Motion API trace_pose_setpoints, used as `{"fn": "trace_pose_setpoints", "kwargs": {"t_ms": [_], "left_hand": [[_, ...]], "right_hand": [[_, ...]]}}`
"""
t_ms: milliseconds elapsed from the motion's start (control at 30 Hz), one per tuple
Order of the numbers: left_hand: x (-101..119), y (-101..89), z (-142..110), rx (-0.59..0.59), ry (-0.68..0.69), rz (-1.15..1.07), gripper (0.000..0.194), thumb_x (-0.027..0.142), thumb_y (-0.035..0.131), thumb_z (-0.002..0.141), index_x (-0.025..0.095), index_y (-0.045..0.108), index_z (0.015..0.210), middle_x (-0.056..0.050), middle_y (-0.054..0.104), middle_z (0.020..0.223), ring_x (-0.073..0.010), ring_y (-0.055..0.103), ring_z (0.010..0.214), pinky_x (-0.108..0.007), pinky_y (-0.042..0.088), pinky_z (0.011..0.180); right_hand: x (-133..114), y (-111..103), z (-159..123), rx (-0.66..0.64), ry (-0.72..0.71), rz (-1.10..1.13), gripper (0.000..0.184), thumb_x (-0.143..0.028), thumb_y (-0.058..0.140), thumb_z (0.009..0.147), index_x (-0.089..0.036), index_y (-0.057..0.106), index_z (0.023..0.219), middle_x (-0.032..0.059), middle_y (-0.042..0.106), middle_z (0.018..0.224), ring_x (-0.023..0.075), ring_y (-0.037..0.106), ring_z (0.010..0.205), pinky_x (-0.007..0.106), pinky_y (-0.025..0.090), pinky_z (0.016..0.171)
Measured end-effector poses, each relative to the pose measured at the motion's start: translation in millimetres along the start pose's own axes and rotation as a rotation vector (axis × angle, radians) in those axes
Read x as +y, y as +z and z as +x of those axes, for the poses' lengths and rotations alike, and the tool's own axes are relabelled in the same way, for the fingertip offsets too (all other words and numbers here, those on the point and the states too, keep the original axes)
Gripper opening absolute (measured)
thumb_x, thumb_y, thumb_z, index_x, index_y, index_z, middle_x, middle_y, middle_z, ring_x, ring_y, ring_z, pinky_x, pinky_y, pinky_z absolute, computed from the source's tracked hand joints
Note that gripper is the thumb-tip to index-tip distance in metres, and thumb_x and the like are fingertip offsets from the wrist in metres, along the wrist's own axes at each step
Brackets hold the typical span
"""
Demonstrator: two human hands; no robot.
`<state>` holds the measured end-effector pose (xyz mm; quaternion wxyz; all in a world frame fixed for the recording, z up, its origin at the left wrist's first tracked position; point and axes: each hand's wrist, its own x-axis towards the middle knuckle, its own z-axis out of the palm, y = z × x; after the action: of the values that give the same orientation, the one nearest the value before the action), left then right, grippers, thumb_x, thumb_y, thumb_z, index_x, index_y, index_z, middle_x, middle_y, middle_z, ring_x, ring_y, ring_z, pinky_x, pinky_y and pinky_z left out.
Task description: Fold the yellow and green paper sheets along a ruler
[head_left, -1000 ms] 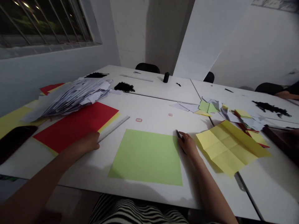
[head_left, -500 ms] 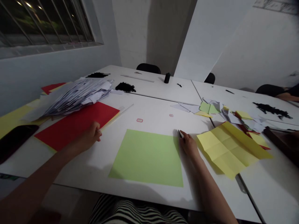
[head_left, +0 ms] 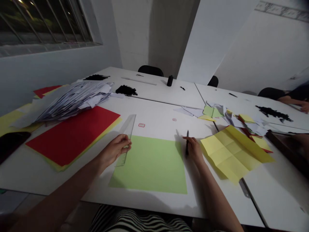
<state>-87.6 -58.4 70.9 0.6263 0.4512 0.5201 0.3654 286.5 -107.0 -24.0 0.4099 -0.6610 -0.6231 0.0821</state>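
Observation:
A flat light green sheet of paper (head_left: 154, 167) lies on the white table before me. Over its left edge my left hand (head_left: 118, 149) pinches a clear ruler (head_left: 130, 125), which is held tilted and slants away from me. Beside the sheet's right edge, my right hand (head_left: 194, 149) is closed around a dark pen (head_left: 187, 141); the index finger sticks out to the left. Left of the ruler rests a red sheet (head_left: 74, 135) on top of yellow paper. A creased yellow sheet (head_left: 234, 151) is to the right of my right hand.
A tall heap of white papers (head_left: 77, 96) stands at left, near a dark phone (head_left: 12, 141). Black yarn bundles (head_left: 126, 90), a black cylinder (head_left: 170, 81) and folded paper scraps (head_left: 212, 111) lie farther off. Another person's hand (head_left: 301, 103) shows at far right.
My left hand has moved right from over the red sheet, bringing the clear ruler to the green sheet's left edge. The pen in my right hand has turned more upright.

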Motion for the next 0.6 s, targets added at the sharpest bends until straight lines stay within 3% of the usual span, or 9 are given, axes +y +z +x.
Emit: {"fn": "trace_pose_setpoints", "kwargs": {"t_ms": [133,233,367,500,600], "left_hand": [[-16,18.9,-4,0.068,0.062,-0.125,0.046,0.045,0.073,0.067,0.019,0.062,0.103,-0.009,0.06,0.109,-0.0217,0.057,0.107,-0.031,0.047,0.089],[-31,33.0,-17,0.02,0.118,-0.072,0.053,0.051,0.06,0.079,0.022,0.057,0.123,-0.009,0.051,0.135,-0.0231,0.051,0.12,-0.032,0.046,0.093],[-53,58.6,-38,-0.013,0.181,0.136,0.063,0.051,0.049,0.086,0.026,0.039,0.143,-0.008,0.037,0.148,-0.0227,0.049,0.123,-0.033,0.044,0.097],[-72,87.8,-50,-0.113,0.069,0.077,0.077,0.053,0.046,0.088,0.027,0.013,0.152,-0.01,0.024,0.155,-0.0242,0.046,0.127,-0.037,0.044,0.099],[-74,96.7,-49,-0.233,0.038,0.068,0.084,0.051,0.045,0.09,0.027,-0.006,0.152,-0.013,0.018,0.157,-0.0231,0.05,0.123,-0.039,0.045,0.097]], "right_hand": [[-4,-1,1,0.005,0.038,0.124,0.043,-0.019,0.039,0.076,-0.013,0.066,0.109,0.0067,0.06,0.085,0.0172,0.059,0.07,0.031,0.048,0.068],[-7,0,-1,0.024,0.076,0.21,0.041,-0.02,0.041,0.076,-0.015,0.064,0.109,0.0068,0.063,0.089,0.0184,0.063,0.073,0.033,0.05,0.069],[-11,1,-1,0.052,0.117,0.224,0.036,-0.022,0.043,0.077,-0.015,0.064,0.105,0.0072,0.066,0.09,0.0205,0.066,0.077,0.033,0.05,0.068],[-13,-2,-1,0.131,0.155,0.233,0.029,-0.027,0.045,0.08,-0.016,0.063,0.1,0.0063,0.067,0.087,0.02,0.065,0.076,0.033,0.05,0.069],[-12,-5,-1,0.171,0.174,0.273,0.026,-0.032,0.05,0.081,-0.017,0.059,0.1,0.0067,0.067,0.091,0.0187,0.064,0.074,0.032,0.05,0.068]]}}
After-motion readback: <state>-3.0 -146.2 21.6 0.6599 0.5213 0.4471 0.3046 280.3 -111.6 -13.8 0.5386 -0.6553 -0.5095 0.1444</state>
